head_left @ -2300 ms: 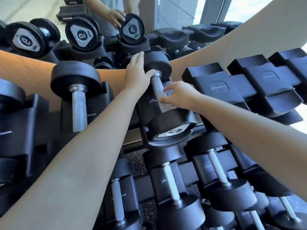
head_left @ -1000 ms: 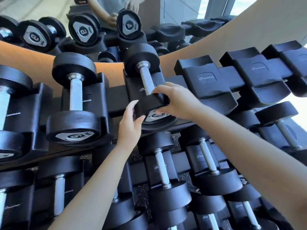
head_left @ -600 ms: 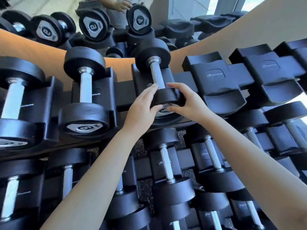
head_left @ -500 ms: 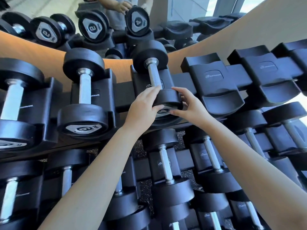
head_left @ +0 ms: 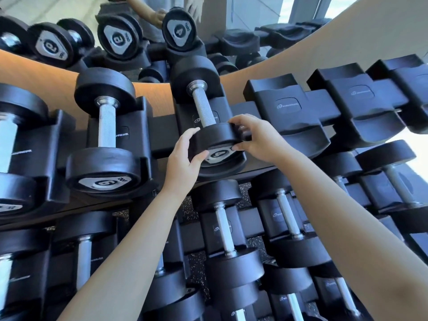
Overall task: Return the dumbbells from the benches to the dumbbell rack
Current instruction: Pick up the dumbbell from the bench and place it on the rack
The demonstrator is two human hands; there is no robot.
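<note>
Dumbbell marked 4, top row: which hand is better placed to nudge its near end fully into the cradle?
Left, probably. The left hand cups the near end of the dumbbell from below, thumb against its face; the right hand only pinches the rim with fingertips.

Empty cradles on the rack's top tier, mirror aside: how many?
3, all right of the dumbbell marked 4: nearest cradle, middle cradle, far cradle cut by the frame edge; more may lie beyond.
</note>
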